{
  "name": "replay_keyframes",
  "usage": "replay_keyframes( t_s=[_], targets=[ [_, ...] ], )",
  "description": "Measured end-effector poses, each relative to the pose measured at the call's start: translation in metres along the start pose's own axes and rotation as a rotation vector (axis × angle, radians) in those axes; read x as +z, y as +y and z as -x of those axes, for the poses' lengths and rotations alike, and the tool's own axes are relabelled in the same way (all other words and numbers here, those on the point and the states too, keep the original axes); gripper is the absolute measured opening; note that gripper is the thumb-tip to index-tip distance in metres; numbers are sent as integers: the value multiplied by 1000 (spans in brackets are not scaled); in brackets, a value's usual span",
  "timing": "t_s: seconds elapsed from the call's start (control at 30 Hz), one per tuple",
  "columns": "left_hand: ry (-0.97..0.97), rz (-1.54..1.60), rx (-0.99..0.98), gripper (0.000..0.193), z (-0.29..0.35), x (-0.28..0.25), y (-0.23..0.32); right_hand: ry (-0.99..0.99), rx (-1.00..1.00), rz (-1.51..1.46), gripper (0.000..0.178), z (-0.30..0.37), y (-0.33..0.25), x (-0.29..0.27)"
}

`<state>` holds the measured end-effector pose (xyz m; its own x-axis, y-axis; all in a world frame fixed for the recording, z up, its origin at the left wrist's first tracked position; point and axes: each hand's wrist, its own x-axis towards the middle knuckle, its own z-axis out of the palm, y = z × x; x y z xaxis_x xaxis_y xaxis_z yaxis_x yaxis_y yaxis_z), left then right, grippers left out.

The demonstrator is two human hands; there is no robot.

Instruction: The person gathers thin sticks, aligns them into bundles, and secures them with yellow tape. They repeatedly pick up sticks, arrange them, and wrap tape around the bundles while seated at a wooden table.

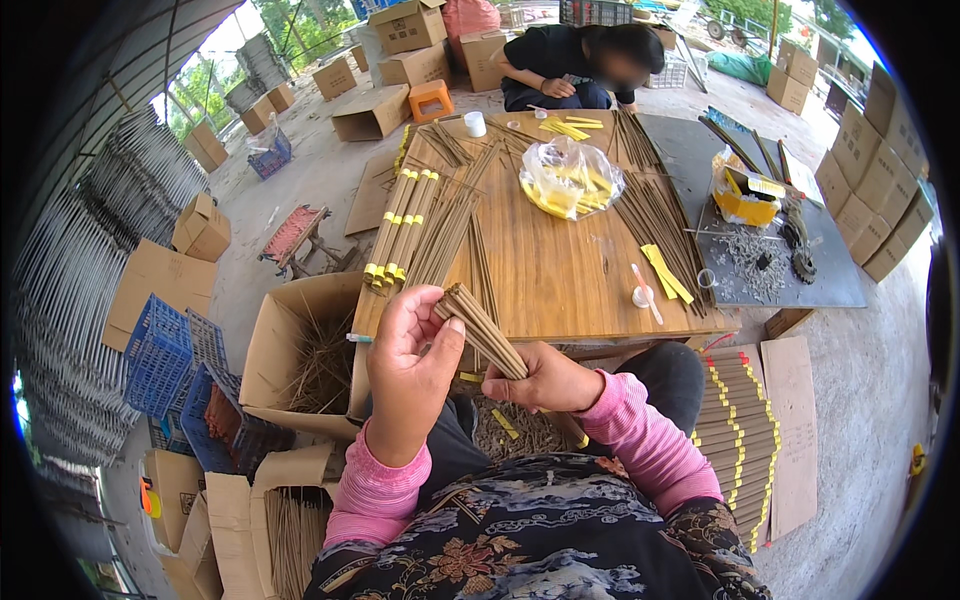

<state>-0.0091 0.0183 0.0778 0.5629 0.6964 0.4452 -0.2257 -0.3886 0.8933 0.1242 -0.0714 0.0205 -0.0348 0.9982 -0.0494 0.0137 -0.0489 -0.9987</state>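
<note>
Stick bundle (490,340): one, held up near the table edge, toward seven o'clock; thin, straight, matte brown sticks, too tightly packed to count, slanting from ten o'clock down to four.
Left hand (412,345): raised, forearm upright, palm turned toward three o'clock; fingers bent closed around the bundle's upper end, thumb laid on it.
Right hand (550,380): reaching in from four o'clock, lower than the left; fingers curled closed around the bundle's lower end.
Sleeves (660,425): two, pink, finely striped.
Table (540,290): smooth, wood-grained top.
Banded bundles (402,222): at least three, side by side at the table's nine o'clock, ringed with yellow bands.
Plastic bag (565,165): one, clear and crumpled, at one o'clock, yellow strips inside.
White pot (640,298): one, small and round, at five o'clock.
Carton (275,375): open brown cardboard at eight o'clock, loose sticks inside.
Co-worker (545,55): one, bent forward beyond twelve o'clock.
</note>
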Motion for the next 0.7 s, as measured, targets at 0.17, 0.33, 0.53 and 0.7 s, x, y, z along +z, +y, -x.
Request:
replay_keyframes(
  t_s=[0.17,0.33,0.53,0.7],
  targets=[
    [-31,98,35,43,-4,-2,-3,-61,13,-67,16,2,1,0],
    [-220,349,44,63,-13,-3,-20,-203,6,-164,16,4,-1,0],
    [-509,597,-8,57,-17,0,-26,-326,-66,-285,15,3,4,4],
    [-582,713,10,39,-19,3,-24,-319,-76,-257,15,3,2,4]
  ],
)
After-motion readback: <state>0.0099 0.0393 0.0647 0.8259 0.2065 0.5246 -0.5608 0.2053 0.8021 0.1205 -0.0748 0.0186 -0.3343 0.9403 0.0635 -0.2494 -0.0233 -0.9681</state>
